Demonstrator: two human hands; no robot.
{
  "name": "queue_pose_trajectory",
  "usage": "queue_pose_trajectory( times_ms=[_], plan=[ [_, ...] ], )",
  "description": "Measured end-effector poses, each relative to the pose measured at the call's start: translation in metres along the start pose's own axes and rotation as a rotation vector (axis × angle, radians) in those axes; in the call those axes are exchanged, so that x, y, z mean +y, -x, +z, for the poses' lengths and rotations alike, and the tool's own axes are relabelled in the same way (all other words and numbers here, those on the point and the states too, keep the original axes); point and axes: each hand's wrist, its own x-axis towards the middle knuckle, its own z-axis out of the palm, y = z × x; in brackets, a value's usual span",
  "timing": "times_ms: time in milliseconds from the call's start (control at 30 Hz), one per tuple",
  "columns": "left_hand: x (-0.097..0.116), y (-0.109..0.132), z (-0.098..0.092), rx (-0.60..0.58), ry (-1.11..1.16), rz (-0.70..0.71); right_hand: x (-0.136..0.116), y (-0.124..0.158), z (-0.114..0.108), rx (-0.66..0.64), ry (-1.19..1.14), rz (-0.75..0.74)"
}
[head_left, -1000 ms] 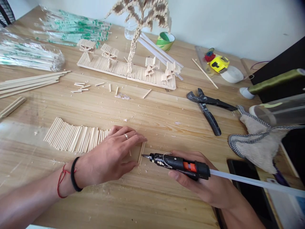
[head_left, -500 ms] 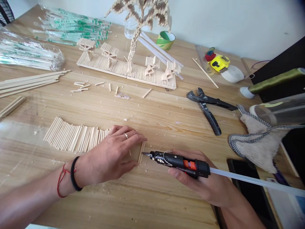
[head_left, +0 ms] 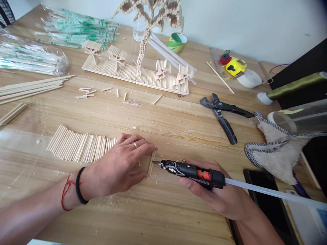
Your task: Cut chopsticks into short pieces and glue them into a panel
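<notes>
My right hand point(head_left: 219, 190) is wrapped round a black hot glue gun point(head_left: 189, 172), with a long translucent glue stick point(head_left: 270, 193) coming out of its back. The gun's metal tip touches or nearly touches a short wooden stick point(head_left: 152, 163). Thumb and fingertips of my left hand point(head_left: 122, 163) steady that stick at its two ends. A row of short wooden sticks point(head_left: 81, 144), laid side by side with a wavy upper edge, runs left from under my left hand, which hides its right end.
Behind stands a wooden-stick model base point(head_left: 125, 73) with a tree point(head_left: 144, 44) and small table-like pieces. Black cutters point(head_left: 222, 112) lie right, near a pale cloth point(head_left: 278, 146) and a dark phone point(head_left: 268, 200). Wrapped sticks point(head_left: 33, 56) and loose long sticks point(head_left: 30, 86) lie left.
The glue gun's tip has shifted very slightly up along the short stick. My left hand and everything else stay in place.
</notes>
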Motion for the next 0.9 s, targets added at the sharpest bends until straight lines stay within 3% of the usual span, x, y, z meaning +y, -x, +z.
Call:
queue_pose_trajectory(
  times_ms=[600, 900],
  plan=[
    [-0.0009, -0.0004, 0.0006, 0.005, -0.011, 0.009, -0.0014, -0.0037, 0.0001, 0.038, -0.010, 0.001],
    [-0.0005, 0.0003, -0.0001, 0.005, -0.012, 0.007, 0.0038, 0.0024, 0.0043, 0.053, -0.056, 0.125]
  ],
)
